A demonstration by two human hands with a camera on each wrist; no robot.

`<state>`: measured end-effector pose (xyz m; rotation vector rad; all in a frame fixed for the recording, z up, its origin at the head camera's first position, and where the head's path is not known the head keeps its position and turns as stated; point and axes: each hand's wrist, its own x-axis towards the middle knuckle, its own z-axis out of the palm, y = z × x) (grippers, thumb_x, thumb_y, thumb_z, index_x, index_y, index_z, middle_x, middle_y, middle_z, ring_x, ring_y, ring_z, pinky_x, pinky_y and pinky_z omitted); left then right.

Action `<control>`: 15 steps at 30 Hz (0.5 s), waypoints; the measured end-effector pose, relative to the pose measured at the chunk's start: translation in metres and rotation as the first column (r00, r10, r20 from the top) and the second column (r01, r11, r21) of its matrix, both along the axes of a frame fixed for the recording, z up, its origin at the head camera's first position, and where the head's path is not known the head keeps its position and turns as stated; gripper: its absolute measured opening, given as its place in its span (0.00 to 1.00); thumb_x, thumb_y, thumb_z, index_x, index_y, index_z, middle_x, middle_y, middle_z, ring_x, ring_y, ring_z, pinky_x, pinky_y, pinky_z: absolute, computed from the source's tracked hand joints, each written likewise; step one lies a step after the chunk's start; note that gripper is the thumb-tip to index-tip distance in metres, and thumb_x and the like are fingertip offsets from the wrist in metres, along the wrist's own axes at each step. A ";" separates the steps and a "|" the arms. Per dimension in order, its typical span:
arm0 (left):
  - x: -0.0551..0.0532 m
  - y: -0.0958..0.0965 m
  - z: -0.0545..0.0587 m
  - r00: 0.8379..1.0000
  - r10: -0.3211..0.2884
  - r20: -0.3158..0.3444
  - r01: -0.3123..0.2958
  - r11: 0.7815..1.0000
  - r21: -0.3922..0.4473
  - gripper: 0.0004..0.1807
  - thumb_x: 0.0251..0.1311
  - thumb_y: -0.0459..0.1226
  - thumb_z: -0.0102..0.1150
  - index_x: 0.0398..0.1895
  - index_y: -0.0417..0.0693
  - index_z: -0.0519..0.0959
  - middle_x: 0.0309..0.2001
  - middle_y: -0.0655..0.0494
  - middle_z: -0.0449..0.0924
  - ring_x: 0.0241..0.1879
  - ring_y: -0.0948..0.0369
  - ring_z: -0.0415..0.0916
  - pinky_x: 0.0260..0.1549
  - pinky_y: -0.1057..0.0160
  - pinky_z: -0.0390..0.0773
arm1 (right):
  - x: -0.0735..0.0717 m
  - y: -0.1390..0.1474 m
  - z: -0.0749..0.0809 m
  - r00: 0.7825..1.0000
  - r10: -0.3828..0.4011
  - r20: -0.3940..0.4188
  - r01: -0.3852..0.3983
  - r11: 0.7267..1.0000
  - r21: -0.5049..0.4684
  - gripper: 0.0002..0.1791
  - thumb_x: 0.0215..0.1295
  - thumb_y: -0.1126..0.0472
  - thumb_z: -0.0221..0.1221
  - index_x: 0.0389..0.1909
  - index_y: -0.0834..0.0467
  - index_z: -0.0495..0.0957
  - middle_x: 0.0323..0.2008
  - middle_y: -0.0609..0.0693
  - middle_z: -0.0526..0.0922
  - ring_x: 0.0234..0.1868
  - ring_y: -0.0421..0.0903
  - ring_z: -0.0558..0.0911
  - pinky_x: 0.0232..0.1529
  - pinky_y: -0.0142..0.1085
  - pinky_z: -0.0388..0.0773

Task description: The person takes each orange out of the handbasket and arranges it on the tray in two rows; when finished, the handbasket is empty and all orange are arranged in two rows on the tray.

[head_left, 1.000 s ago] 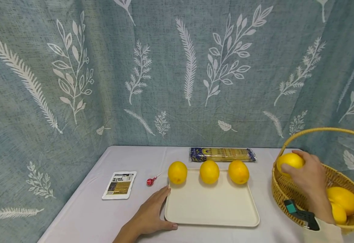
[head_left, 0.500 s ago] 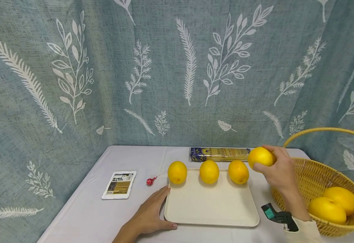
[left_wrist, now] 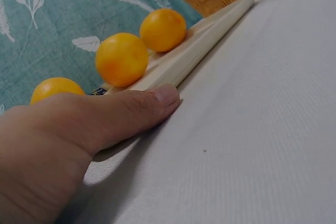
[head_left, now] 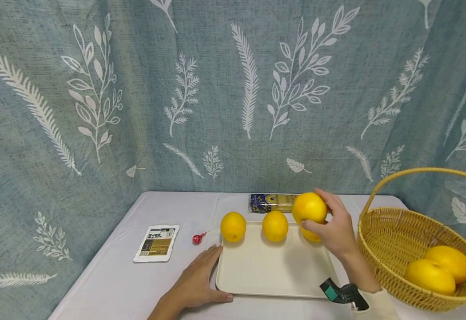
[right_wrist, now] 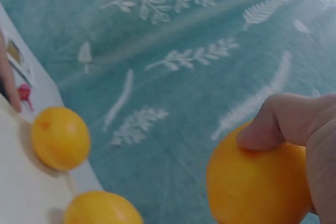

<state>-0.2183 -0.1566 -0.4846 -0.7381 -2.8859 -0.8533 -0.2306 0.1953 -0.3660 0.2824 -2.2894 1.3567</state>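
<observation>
My right hand (head_left: 338,230) grips an orange (head_left: 308,207) between thumb and fingers, held up over the far right of a cream tray (head_left: 274,271). Three more oranges line the tray's far edge: one at the left corner (head_left: 233,227), one in the middle (head_left: 274,226), and a right one (head_left: 312,235) partly hidden behind the held orange and my thumb. Against the tray's left side rests my left hand (head_left: 196,281), fingers extended, its thumb by the near left corner. In the right wrist view, my thumb presses on the held orange (right_wrist: 257,182).
On the right stands a wicker basket (head_left: 392,222) with a tall handle and two oranges (head_left: 430,276) inside. A pack of noodles (head_left: 270,203) lies behind the tray. To the left are a red lollipop (head_left: 197,239) and a flat white packet (head_left: 157,243). A patterned curtain (head_left: 225,98) closes the back.
My right hand has lifted the orange out of the basket and carried it left, over the tray's far right corner. My left hand has stayed at the tray.
</observation>
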 end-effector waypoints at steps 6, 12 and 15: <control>0.001 -0.004 0.001 1.000 -0.025 0.008 0.025 1.000 0.001 0.67 0.39 0.66 0.77 0.78 0.40 0.58 0.77 0.40 0.58 0.76 0.43 0.55 0.74 0.40 0.56 | -0.001 -0.021 -0.012 0.992 0.125 -0.014 -0.126 0.990 -0.058 0.41 0.50 0.69 0.71 0.69 0.60 0.70 0.61 0.58 0.72 0.53 0.55 0.76 0.48 0.48 0.80; 0.000 -0.006 0.000 0.999 -0.036 0.015 0.036 0.999 0.016 0.66 0.39 0.66 0.76 0.78 0.40 0.59 0.78 0.40 0.57 0.77 0.43 0.54 0.74 0.40 0.55 | -0.003 -0.045 -0.029 0.973 0.224 0.049 -0.218 0.971 -0.097 0.41 0.49 0.70 0.71 0.68 0.57 0.70 0.62 0.58 0.74 0.54 0.58 0.77 0.47 0.47 0.84; 0.000 -0.006 0.000 0.999 -0.035 0.021 0.035 0.999 0.019 0.66 0.40 0.66 0.76 0.78 0.40 0.58 0.78 0.40 0.57 0.77 0.43 0.54 0.74 0.39 0.55 | -0.003 -0.057 -0.037 0.969 0.236 0.080 -0.231 0.971 -0.069 0.44 0.46 0.68 0.72 0.68 0.55 0.70 0.63 0.57 0.74 0.54 0.57 0.77 0.47 0.45 0.83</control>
